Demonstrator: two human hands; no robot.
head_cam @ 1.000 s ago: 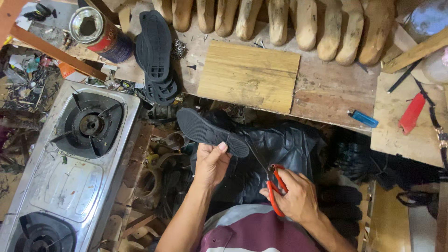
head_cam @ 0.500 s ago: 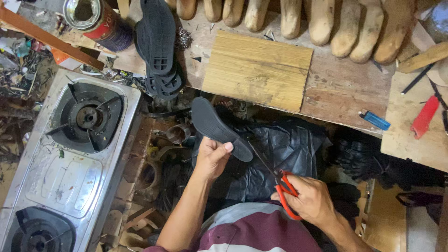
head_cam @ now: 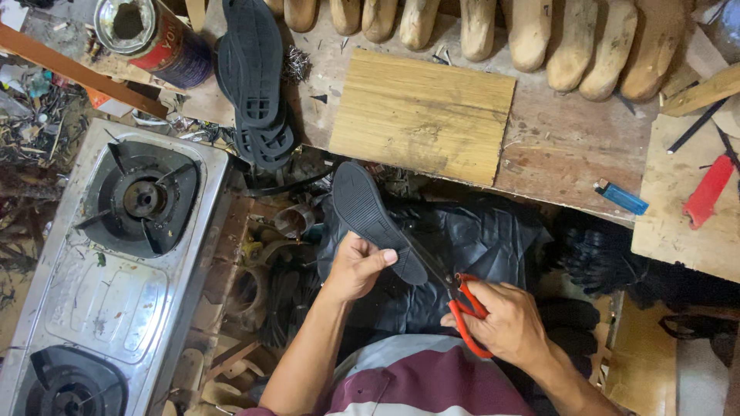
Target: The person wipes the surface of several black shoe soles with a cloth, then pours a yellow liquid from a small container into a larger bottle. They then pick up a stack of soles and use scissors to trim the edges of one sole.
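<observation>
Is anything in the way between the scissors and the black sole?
Nothing visible. The left hand holds the black sole, and the scissors in the right hand reach its near edge unobstructed.

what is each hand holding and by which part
The left hand grips the black shoe sole at its lower end; the right hand holds the red-handled scissors by the handles.

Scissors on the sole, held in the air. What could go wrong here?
1. The left hand grips the black sole close to where the red-handled scissors in the right hand meet it; a slip could nick the thumb.
2. The sole is held unsupported over the lap, so it may flex and the cut may wander.
</observation>
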